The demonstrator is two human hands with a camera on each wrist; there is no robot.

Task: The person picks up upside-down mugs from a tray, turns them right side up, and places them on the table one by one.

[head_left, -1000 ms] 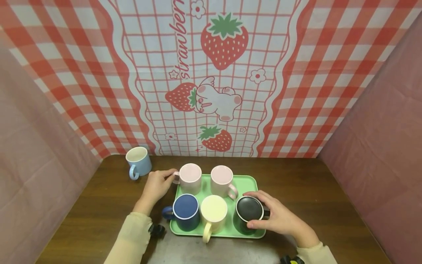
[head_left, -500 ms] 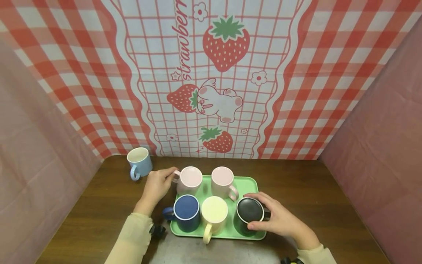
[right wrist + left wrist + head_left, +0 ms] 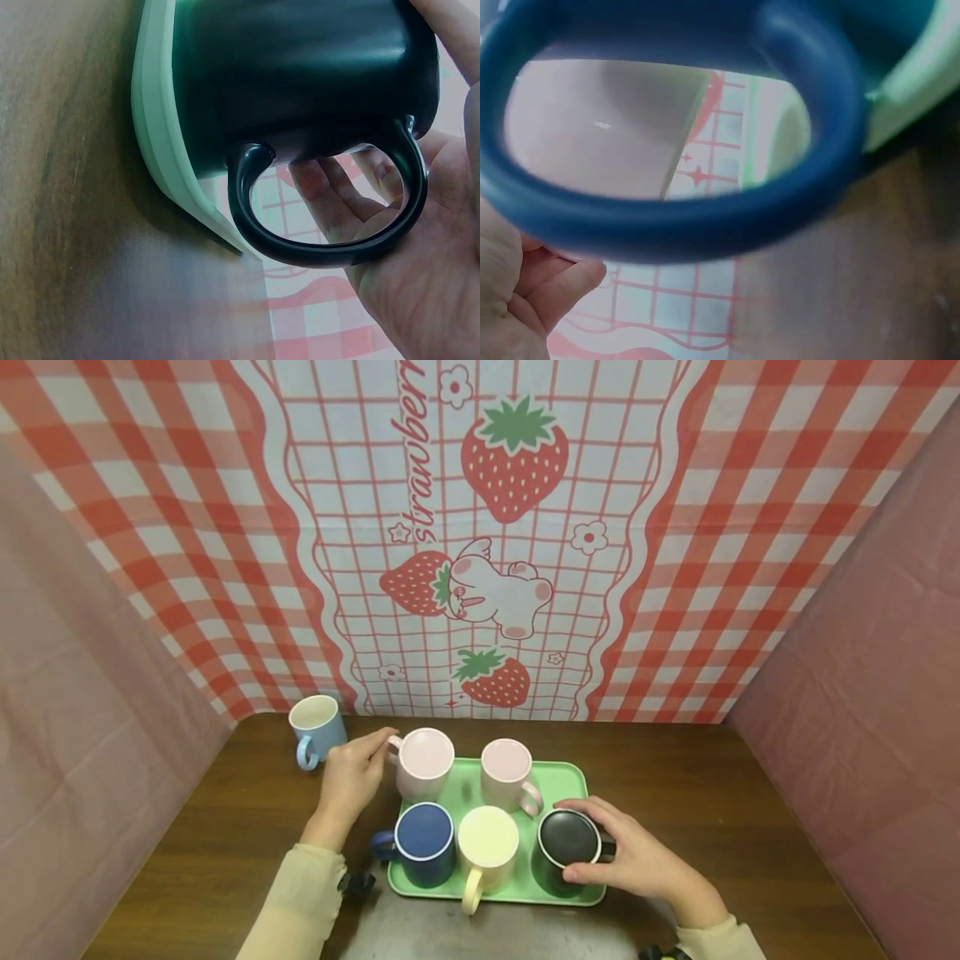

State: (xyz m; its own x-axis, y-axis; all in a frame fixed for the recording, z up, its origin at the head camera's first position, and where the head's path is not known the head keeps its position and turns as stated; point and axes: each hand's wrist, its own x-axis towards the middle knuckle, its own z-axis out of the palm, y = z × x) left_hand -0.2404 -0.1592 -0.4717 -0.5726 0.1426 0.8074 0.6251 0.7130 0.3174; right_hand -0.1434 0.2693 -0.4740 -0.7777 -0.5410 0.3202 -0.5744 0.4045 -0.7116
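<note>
A brown wooden table [image 3: 675, 793] carries a green tray [image 3: 558, 781] with a low raised rim, on which five mugs are grouped. The right hand [image 3: 637, 852], its thumb and fingers spread moderately and curved round the upper body, holds the black mug [image 3: 566, 847] at the tray's near right corner. The left hand [image 3: 351, 781], nearly closed, pinches the handle [image 3: 393, 743] of the left pink mug [image 3: 425, 768] at the far left corner; whether that mug's base touches the tray cannot be told. The other pink mug [image 3: 505, 777], the navy mug [image 3: 425, 847] and the yellow mug [image 3: 487, 843] stand between, and a light blue mug [image 3: 322, 735] stands off the tray. The mugs look ceramic: probably rigid, moderately heavy, smooth enough to slip and liable to chip if knocked together. The pink handle should suit a firm pinch, though the mug may swing or tip without support at its body. The black handle [image 3: 330, 255], facing the right palm, offers a surer hold.
</note>
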